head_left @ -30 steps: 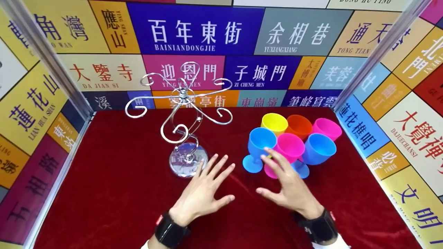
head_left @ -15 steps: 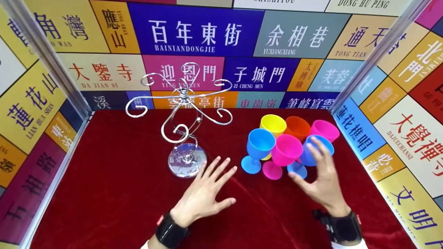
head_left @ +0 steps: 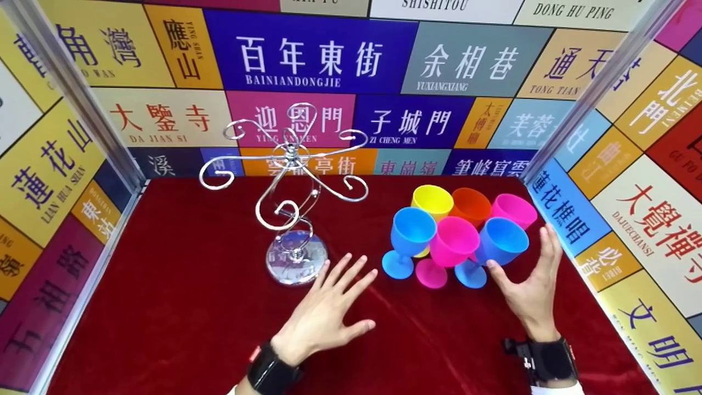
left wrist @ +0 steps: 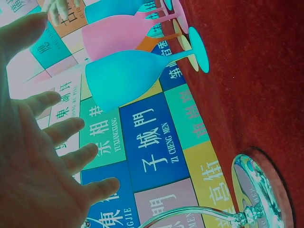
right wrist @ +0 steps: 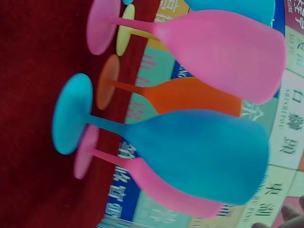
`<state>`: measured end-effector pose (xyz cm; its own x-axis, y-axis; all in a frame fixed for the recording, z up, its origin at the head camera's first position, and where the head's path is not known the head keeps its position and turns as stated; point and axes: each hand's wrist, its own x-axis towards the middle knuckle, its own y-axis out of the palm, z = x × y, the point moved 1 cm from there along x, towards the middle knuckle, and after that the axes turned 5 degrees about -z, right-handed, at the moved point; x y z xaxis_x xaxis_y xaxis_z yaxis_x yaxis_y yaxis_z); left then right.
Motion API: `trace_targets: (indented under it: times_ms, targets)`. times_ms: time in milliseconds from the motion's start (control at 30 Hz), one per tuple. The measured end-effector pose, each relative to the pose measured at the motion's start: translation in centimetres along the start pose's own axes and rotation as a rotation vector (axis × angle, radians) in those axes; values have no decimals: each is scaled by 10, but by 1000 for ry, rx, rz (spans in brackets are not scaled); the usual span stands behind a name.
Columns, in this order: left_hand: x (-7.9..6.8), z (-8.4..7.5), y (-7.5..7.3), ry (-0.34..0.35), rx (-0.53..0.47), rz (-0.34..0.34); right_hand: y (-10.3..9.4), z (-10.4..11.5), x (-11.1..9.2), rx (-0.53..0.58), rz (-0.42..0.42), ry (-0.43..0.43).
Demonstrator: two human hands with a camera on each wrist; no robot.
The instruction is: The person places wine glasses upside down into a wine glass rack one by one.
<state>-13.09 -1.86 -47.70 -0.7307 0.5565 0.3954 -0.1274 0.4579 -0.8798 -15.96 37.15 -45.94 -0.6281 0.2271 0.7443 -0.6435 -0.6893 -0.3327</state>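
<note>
Several stemmed plastic goblets stand upright in two rows. In front are a blue goblet [head_left: 412,235], a pink goblet [head_left: 454,241] and another blue goblet [head_left: 502,242]. Behind are a yellow goblet [head_left: 433,201], an orange-red goblet [head_left: 473,205] and a second pink goblet [head_left: 515,210]. My right hand [head_left: 529,293] spreads thumb and fingers at the right blue goblet; the thumb tip meets its bowl's lower edge in the head view, contact unclear. Fingers spread, my left hand [head_left: 323,318] is nearest the round base [head_left: 297,258] of a silver scrolled metal stand [head_left: 290,156].
Dark red velvet cloth [head_left: 181,307] covers the table. Printed panels with Chinese characters [head_left: 307,55] wall off the back and both sides. The stand's curled arms [head_left: 219,178] reach outward above the table at left of centre. Both wrists wear black straps [head_left: 551,362].
My right hand has moved right, from over the front pink goblet, across the right blue goblet, to that goblet's right side. My left hand has hardly moved. The goblets stay standing.
</note>
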Motion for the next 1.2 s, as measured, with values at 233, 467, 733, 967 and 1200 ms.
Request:
trace_targets:
  times_ms: [233, 467, 733, 967, 1200]
  targets:
    - [1, -2, 2, 10, 3, 1, 3, -14, -5, 82, 15, 315]
    - [1, -2, 2, 16, 1, -1, 8, -23, -8, 199, 23, 477]
    - [0, -3, 3, 8, 7, 3, 16, -35, -14, 393, 65, 596]
    - [-1, -3, 4, 11, 14, 0, 20, -40, -15, 444, 122, 669]
    - [-1, -2, 3, 18, 23, 2, 23, -42, -9, 447, 85, 702]
